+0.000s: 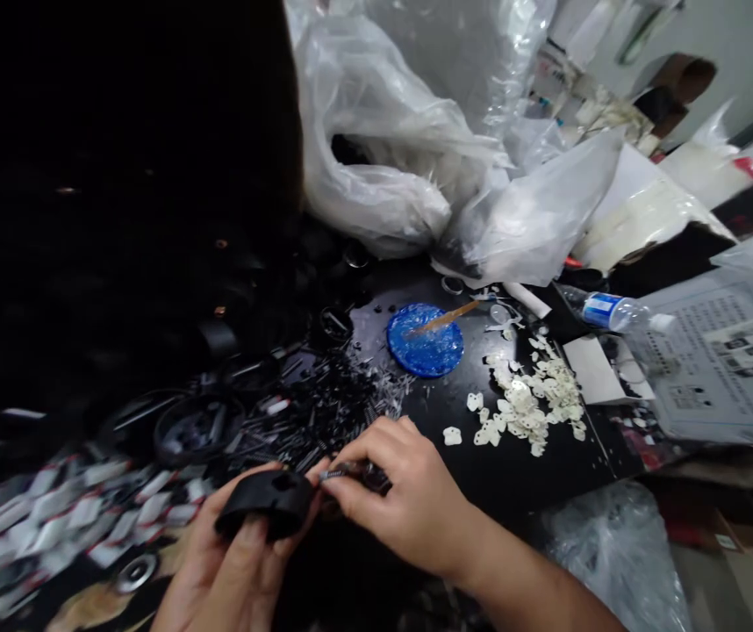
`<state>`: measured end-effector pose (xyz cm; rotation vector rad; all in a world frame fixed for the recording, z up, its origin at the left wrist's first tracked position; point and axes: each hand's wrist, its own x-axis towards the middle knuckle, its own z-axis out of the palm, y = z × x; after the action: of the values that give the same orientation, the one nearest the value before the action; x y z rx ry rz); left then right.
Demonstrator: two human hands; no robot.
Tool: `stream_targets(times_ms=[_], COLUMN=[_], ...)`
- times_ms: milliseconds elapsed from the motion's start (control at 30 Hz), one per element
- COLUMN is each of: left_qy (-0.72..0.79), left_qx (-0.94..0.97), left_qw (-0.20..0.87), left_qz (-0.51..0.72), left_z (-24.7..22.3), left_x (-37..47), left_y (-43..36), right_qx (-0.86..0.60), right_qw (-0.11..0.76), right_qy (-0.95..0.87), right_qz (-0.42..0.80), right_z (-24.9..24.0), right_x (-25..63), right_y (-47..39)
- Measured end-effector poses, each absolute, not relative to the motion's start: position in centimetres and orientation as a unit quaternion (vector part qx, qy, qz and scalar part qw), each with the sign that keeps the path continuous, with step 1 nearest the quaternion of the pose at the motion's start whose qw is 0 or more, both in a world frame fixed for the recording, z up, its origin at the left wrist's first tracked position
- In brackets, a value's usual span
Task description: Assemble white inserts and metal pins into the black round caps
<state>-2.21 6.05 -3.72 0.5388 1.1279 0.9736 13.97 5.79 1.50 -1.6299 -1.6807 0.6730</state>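
A black ring-shaped part [275, 500] is held in my left hand [235, 562], the thumb inside its opening and the fingers around its outside. Close to its right side, my right hand [403, 491] pinches a small spring [333, 474] between thumb and fingertips. Something dark also shows within the curled right fingers, too unclear to name. Beyond both hands lies a heap of thin black pieces [304, 404]. A round blue dish [426, 342] of shiny paste carries a wooden stick [446, 318] on top.
Cream-coloured flat pieces [527, 404] are scattered at the right. White blocks [80, 518] pile up at the lower left, beside a metal ring [136, 572]. Plastic bags [390, 158] stand at the back. A bottle [617, 312] lies near printed cardboard [732, 360].
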Motion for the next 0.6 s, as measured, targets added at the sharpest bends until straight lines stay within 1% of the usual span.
stream_targets(times_ms=[133, 233, 267, 367, 433, 600], left_qy=[0.502, 0.496, 0.500, 0.519, 0.517, 0.512], left_qx=[0.239, 0.256, 0.260, 0.267, 0.262, 0.270], left_qw=[0.732, 0.736, 0.730, 0.712, 0.712, 0.716], left_qz=[0.394, 0.384, 0.385, 0.392, 0.396, 0.390], left_z=[-4.4, -4.1, -4.0, -3.9, -4.0, -3.8], left_x=[-2.1, -1.7, -1.5, -1.2, -1.2, -1.2], left_y=[7.1, 7.5, 7.5, 7.4, 7.3, 7.5], right_qx=[-0.617, -0.688, -0.719, -0.759, -0.758, -0.752], right_qw=[0.301, 0.285, 0.267, 0.159, 0.111, 0.077], right_qy=[-0.704, -0.663, -0.641, -0.628, -0.636, -0.647], right_qz=[0.179, 0.076, 0.031, -0.068, -0.092, -0.105], right_z=[2.3, 3.0, 3.1, 2.7, 2.2, 1.3], right_x=[15.9, 19.3, 20.6, 23.5, 24.5, 24.5], right_y=[5.9, 7.0, 7.6, 9.4, 10.3, 11.1])
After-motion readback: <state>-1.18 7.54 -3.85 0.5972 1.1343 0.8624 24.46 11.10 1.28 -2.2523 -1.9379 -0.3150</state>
